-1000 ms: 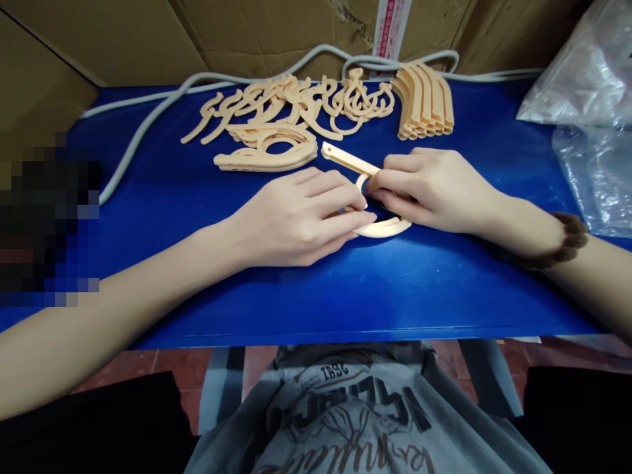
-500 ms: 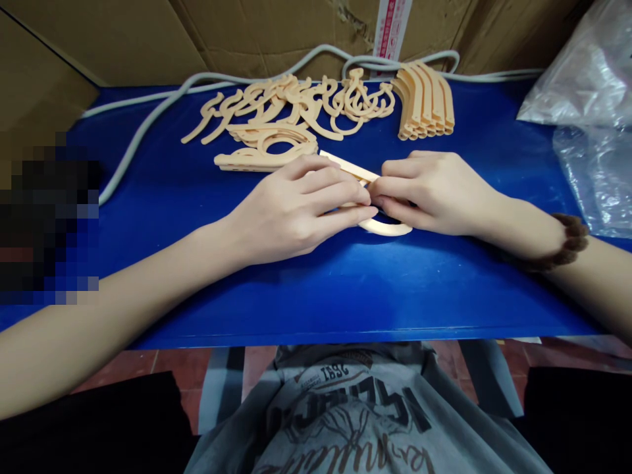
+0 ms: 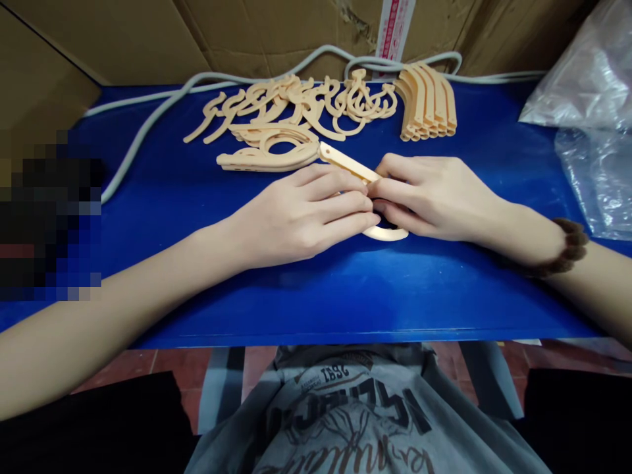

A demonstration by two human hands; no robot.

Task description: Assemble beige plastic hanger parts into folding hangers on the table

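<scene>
My left hand (image 3: 301,217) and my right hand (image 3: 429,194) meet over the blue table, fingers closed on a beige plastic folding hanger (image 3: 345,162). A straight arm with a small hole near its tip sticks out up and left between my hands. Below my fingertips shows a curved part (image 3: 388,234) of the same beige plastic. My fingers cover the joint between them. Just beyond my left hand lies a stack of folded beige hangers (image 3: 269,157), close to the tip of the straight arm.
Loose beige hooks and curved pieces (image 3: 291,105) lie heaped at the back. Beside them stands a bundle of beige hanger arms (image 3: 428,102). A grey cable (image 3: 143,122) runs behind, along cardboard (image 3: 286,39). Clear plastic bags (image 3: 582,99) rest at the right.
The straight arm has swung slightly upward and shows more of its length. My left fingers have shifted slightly down and right, and less of the curved part shows.
</scene>
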